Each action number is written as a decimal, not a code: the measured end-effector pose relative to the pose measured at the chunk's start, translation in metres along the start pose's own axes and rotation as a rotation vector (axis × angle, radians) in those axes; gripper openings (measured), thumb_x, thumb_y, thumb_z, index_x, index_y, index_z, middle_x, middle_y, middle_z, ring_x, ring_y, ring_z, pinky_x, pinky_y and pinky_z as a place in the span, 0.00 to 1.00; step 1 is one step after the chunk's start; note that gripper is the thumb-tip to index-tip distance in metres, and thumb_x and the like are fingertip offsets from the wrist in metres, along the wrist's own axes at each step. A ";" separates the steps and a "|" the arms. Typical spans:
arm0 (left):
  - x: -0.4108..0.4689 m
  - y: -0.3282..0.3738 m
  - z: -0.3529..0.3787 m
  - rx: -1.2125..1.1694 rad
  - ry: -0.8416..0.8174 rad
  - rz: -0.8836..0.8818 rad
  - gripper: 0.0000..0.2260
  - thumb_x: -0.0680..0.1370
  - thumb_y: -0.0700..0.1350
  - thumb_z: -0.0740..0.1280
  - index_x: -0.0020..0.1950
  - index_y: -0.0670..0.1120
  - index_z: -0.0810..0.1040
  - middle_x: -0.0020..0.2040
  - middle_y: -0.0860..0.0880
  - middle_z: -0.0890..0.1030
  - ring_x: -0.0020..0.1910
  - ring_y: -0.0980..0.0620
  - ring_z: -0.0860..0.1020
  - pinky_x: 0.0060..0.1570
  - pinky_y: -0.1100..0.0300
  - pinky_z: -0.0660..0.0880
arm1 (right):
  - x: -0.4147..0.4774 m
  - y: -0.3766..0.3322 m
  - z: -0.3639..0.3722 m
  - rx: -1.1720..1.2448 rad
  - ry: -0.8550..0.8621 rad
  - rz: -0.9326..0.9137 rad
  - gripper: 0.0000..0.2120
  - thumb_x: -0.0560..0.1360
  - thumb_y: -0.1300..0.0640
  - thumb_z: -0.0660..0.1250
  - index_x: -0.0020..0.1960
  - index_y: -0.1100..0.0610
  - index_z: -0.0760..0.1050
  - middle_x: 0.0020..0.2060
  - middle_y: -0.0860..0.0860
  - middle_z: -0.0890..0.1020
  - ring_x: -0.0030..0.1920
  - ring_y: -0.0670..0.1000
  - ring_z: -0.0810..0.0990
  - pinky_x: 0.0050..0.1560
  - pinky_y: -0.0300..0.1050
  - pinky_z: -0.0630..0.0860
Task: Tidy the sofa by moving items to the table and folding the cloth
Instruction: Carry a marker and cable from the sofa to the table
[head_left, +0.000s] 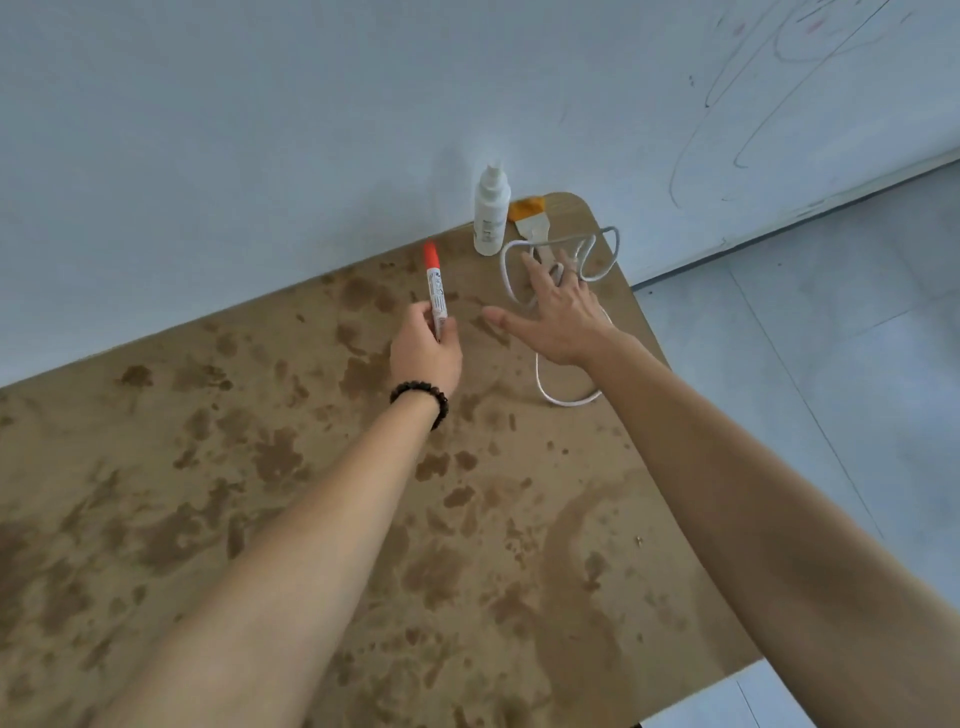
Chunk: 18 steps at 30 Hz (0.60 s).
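Room: pale wall (260, 130) behind the table, with thin pen scribbles at its upper right; light tiled floor (831, 364) to the right.
Surface: brown table (208, 519) with rounded corners, its far edge against the wall; the top is covered with dark blotchy stains.
Container: white spray bottle (491, 213), upright at the far right corner of the table, close to the wall. It is opaque, so its contents cannot be told.
Adjacent item: small orange-and-white tool (525, 214), lying flat just right of the bottle; its type cannot be told.
Marker: red cap, white labelled barrel (435, 288); cap pointing away toward the wall, left of the bottle and apart from it.
Left hand: left hand (426, 353) has its fingers curled round the lower barrel of the marker, holding it above the table. A dark bead bracelet (421, 397) sits on the wrist.
Cable: white cable (566, 400) in loose loops near the right edge of the table, in front of the bottle and the tool.
Right hand: right hand (558, 319) is spread wide, fingers straight, thumb out to the left. The fingertips lie over the far loops of the cable; one loop shows behind the wrist.
Spacing: the two hands are near each other but not touching.
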<state>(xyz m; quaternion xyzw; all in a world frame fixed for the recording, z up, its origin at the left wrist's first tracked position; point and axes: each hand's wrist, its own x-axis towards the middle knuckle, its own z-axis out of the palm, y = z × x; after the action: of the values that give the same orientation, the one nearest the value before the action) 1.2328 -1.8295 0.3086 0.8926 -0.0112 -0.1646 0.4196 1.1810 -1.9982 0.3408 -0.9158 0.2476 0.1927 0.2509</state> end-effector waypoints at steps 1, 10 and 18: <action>0.000 0.000 0.003 0.023 0.000 -0.006 0.12 0.79 0.49 0.64 0.61 0.48 0.73 0.45 0.57 0.77 0.42 0.53 0.77 0.38 0.61 0.69 | 0.000 0.002 0.001 -0.019 -0.027 -0.009 0.49 0.70 0.21 0.52 0.81 0.45 0.41 0.80 0.62 0.44 0.79 0.63 0.46 0.77 0.59 0.49; 0.002 0.013 0.001 0.082 -0.092 -0.107 0.18 0.79 0.55 0.61 0.64 0.46 0.72 0.59 0.46 0.77 0.51 0.49 0.78 0.53 0.53 0.75 | -0.010 0.001 -0.037 0.041 -0.111 -0.114 0.35 0.80 0.35 0.53 0.80 0.44 0.42 0.77 0.63 0.58 0.77 0.62 0.58 0.73 0.58 0.58; 0.002 0.047 0.018 -0.223 -0.173 0.010 0.13 0.76 0.60 0.65 0.43 0.52 0.81 0.35 0.60 0.80 0.36 0.64 0.78 0.39 0.65 0.75 | -0.011 0.011 -0.024 0.091 -0.024 -0.191 0.47 0.75 0.33 0.64 0.81 0.52 0.43 0.74 0.59 0.66 0.71 0.58 0.70 0.63 0.50 0.70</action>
<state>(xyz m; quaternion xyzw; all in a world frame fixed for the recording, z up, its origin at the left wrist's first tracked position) 1.2353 -1.8736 0.3329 0.8228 -0.0332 -0.2390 0.5145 1.1719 -2.0159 0.3610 -0.9204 0.1648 0.1676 0.3124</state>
